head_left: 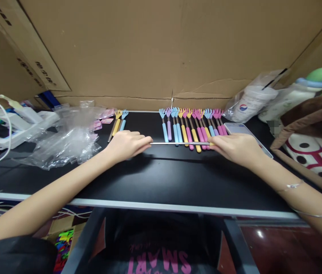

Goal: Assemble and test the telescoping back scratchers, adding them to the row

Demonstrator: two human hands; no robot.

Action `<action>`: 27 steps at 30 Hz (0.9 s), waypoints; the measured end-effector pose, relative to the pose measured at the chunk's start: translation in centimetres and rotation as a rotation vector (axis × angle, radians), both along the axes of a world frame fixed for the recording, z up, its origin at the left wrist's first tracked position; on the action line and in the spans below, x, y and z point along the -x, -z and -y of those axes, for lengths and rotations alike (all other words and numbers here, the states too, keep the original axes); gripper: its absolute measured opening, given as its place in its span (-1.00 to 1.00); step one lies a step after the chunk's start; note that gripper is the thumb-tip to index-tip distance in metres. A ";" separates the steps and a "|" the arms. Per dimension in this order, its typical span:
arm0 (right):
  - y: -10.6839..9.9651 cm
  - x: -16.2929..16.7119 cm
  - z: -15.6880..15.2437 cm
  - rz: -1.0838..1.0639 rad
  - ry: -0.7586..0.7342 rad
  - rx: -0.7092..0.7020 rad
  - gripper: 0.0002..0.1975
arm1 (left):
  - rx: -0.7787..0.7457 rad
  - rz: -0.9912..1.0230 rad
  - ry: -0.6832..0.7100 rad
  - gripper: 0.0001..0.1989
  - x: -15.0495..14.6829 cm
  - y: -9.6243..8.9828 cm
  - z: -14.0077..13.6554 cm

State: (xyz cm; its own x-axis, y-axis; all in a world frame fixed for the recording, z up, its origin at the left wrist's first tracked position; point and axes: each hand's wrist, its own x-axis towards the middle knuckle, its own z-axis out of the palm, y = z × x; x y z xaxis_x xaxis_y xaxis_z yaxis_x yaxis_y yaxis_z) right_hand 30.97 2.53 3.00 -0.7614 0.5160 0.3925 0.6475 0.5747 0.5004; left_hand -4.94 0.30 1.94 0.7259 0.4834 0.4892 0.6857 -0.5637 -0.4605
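A telescopic back scratcher (175, 143) is stretched out level above the black table, its thin metal rod bare between my hands. My left hand (128, 145) is closed on one end and hides it. Around the other end, where a bit of yellow grip shows, my right hand (235, 149) is closed. Behind the rod lies a row of back scratchers (194, 133) with blue, purple, yellow and pink claws and handles. Just beyond my left hand are a yellow back scratcher (116, 125) and a blue back scratcher (123, 123).
Clear plastic bags (69, 140) lie at the left, beside a white power strip (21, 129) with cables. On the right are a phone (243, 131), a bagged cup (253, 104) and a brown-and-white bag (311, 148). Cardboard (161, 49) walls the back.
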 end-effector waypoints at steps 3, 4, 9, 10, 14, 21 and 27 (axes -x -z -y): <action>0.0 0.2 0.3 -0.013 -0.030 -0.022 -0.65 | -0.034 0.013 0.017 -0.74 0.0 -0.3 0.1; 0.1 0.3 0.4 -0.013 -0.040 -0.028 -0.66 | -0.046 0.012 0.025 -0.75 0.1 -0.3 0.1; 0.5 0.9 0.6 -0.001 -0.044 -0.024 -0.69 | -0.073 -0.002 0.058 -0.75 -0.1 -0.5 0.3; 0.5 1.2 0.8 0.003 -0.054 -0.025 -0.70 | -0.080 0.000 0.065 -0.74 -0.4 -0.5 0.3; 0.5 2.5 1.6 0.011 -0.131 -0.044 -0.73 | -0.080 -0.014 0.097 -0.72 -1.3 -0.4 0.6; 0.5 0.5 0.6 -0.037 -0.048 -0.058 -0.67 | -0.069 0.001 0.032 -0.71 0.6 -0.4 -0.2; 0.1 -0.9 0.0 -0.053 0.029 0.020 -0.55 | -0.017 0.000 0.029 -0.71 1.4 -0.5 -0.5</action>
State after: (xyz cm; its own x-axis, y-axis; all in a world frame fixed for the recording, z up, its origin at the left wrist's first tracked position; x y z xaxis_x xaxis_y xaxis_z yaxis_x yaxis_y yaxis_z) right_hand 31.83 2.58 2.93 -0.7242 0.5459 0.4213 0.6895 0.5644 0.4539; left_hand -6.35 0.81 2.45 0.7395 0.4539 0.4971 0.6693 -0.5750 -0.4706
